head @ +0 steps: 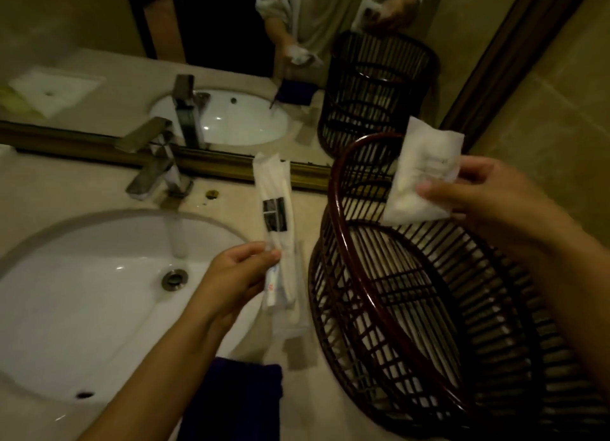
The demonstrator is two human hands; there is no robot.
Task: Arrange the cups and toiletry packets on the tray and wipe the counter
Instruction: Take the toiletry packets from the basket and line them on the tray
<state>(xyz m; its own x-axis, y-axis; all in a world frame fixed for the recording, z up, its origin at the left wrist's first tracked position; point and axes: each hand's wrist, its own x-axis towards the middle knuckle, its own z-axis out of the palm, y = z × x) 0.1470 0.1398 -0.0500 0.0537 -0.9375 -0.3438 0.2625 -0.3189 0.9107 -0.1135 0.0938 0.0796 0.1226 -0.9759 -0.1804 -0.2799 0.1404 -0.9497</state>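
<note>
2 hands (237, 275) (488, 199) each grip 1 packet (274, 209) (422, 176) above the basket (340, 209).

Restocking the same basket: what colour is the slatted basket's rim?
Dark reddish-brown, glossy, on the basket; head view, the only one.

Bathroom vanity, likely hotel: oval white sink (99, 292) set in beige counter (231, 196); chrome faucet (155, 163) behind sink, framed mirror (165, 44) beyond faucet.

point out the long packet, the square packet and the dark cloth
long packet (272, 209), head view, on its black label
square packet (425, 173), head view, middle of its white face
dark cloth (237, 404), head view, centre of the fold
</note>
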